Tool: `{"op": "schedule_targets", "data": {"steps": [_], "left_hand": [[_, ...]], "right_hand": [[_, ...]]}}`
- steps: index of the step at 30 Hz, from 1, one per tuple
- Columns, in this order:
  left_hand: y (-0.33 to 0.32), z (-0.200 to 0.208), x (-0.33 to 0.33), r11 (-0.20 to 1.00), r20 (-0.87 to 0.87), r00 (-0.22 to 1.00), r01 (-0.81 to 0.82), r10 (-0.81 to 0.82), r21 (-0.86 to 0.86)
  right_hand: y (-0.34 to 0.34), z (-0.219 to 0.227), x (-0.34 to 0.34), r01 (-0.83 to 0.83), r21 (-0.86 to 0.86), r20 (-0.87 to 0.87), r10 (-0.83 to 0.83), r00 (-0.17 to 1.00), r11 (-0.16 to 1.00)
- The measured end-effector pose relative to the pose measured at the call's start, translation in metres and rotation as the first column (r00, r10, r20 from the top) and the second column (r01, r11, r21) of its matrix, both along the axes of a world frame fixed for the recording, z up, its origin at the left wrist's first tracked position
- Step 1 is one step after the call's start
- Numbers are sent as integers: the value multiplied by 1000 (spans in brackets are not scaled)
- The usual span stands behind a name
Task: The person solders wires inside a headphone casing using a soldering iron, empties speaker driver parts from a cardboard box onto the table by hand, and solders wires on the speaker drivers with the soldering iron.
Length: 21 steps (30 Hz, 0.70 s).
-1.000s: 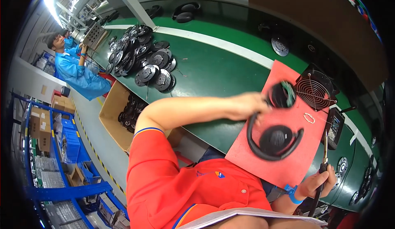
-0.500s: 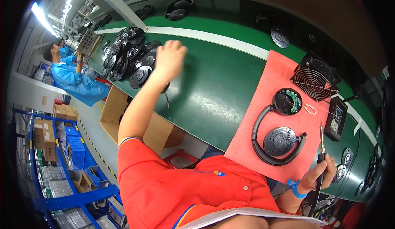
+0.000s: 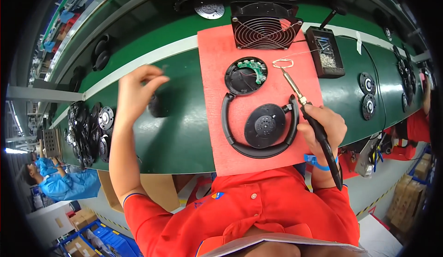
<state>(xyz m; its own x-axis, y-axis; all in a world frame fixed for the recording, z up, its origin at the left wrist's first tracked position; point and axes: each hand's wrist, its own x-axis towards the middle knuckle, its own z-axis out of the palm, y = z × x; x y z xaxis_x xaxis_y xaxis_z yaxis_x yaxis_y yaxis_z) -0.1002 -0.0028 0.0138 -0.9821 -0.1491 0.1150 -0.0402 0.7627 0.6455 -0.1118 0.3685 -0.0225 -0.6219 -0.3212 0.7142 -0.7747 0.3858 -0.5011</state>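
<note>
The right hand (image 3: 333, 127) grips the iron (image 3: 321, 139), tip right by the wire (image 3: 283, 64); the left hand (image 3: 133, 93) hovers, fingers bent toward thumb, grip unclear, a blurred black part (image 3: 158, 107) close by. The headset (image 3: 264, 125) lies on the mat (image 3: 216, 72).

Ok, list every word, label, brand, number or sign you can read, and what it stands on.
No word, brand or number can be read.
Red shirt: chest badge and lettering, too small to read.
Circuit board: any print is too small to tell.
Cardboard boxes at right: any print is too blurred to tell.
</note>
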Motion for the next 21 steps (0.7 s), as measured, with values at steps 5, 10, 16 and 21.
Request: {"op": "schedule_targets", "data": {"steps": [5, 10, 16, 21], "left_hand": [[85, -15, -53, 956, -128, 951, 269, -283, -116], [125, -41, -68, 899, -139, 891, 414, -432, -143], [134, -41, -38, 849, -33, 850, 522, -526, -89], [139, -46, -22, 816, -279, 767, 541, -578, -203]], "right_hand": [[1, 1, -1, -26, 58, 82, 21, 996, 998], [5, -5, -5, 47, 164, 106, -65, 992, 985], [17, -5, 1, -61, 251, 300, -18, 954, 966], [-3, 11, -11, -108, 274, 222, 47, 974, 956]]}}
